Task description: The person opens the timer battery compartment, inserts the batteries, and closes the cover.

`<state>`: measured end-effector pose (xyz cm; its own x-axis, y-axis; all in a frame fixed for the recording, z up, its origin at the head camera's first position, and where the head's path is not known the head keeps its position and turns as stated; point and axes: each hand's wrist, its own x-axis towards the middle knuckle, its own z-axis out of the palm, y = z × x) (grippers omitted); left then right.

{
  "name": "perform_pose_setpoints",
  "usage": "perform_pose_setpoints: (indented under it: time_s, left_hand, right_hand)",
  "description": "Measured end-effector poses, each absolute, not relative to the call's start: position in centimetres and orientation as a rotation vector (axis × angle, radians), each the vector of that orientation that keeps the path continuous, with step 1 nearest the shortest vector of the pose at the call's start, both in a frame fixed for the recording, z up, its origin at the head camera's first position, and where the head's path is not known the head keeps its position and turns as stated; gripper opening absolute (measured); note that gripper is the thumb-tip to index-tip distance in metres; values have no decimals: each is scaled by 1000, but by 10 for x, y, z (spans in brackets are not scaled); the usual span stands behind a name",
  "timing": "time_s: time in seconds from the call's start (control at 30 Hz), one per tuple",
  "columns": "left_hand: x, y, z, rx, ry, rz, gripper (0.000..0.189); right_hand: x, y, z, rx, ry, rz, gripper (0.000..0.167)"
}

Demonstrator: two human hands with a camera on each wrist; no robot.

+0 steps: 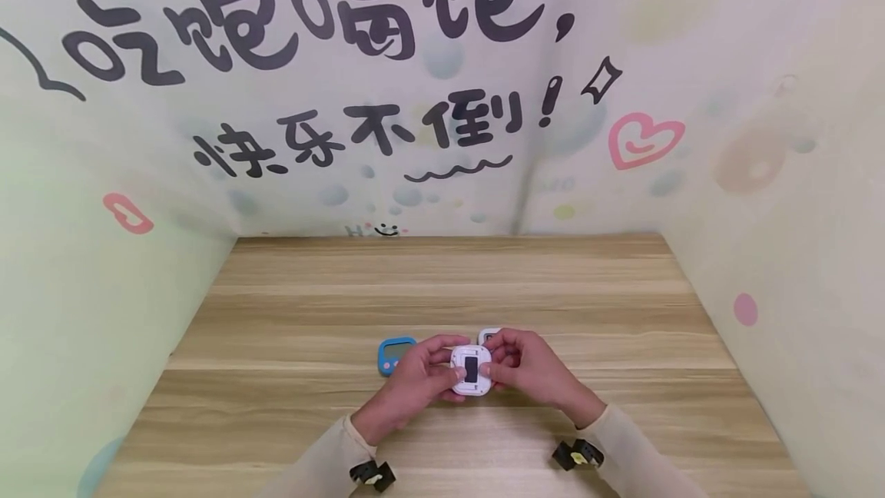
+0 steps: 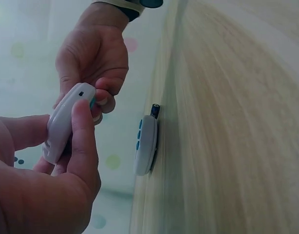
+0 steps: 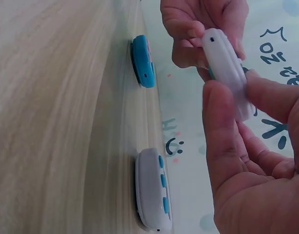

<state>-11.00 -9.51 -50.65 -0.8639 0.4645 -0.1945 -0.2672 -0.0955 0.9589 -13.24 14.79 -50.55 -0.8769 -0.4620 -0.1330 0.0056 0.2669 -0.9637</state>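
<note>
Both hands hold one small white digital timer [image 1: 472,386], its back turned up toward the head camera, with a dark rectangle in the middle. My left hand [image 1: 415,379] grips its left side between thumb and fingers. On the opposite side my right hand [image 1: 532,367] pinches the edge, thumb on the back. In the right wrist view the timer [image 3: 227,68] is seen edge-on, raised above the tabletop. Its front is mostly hidden behind the fingers.
A blue timer [image 1: 382,356] lies left of my left hand. Another white timer [image 3: 149,190], with blue buttons, lies on the wooden table [image 1: 442,275] partly behind my right hand. Beside it stands out a small dark cylinder like a battery [image 2: 155,110]. Printed walls enclose the table.
</note>
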Motion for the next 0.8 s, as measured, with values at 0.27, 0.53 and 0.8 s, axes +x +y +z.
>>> perform_pose_setpoints:
  time_s: [0.27, 0.53, 0.8]
  left_hand:
    - [-112, -98, -510, 232, 1722, 2018, 56]
    - [-113, -99, -512, 213, 1741, 2071, 56]
    - [-114, -97, -509, 202, 1865, 2084, 52]
  right_hand:
    - [-127, 145, -506, -389, 2065, -1676, 36]
    - [-126, 144, -505, -392, 1964, -1746, 33]
    - [-123, 142, -506, -454, 2024, -1829, 30]
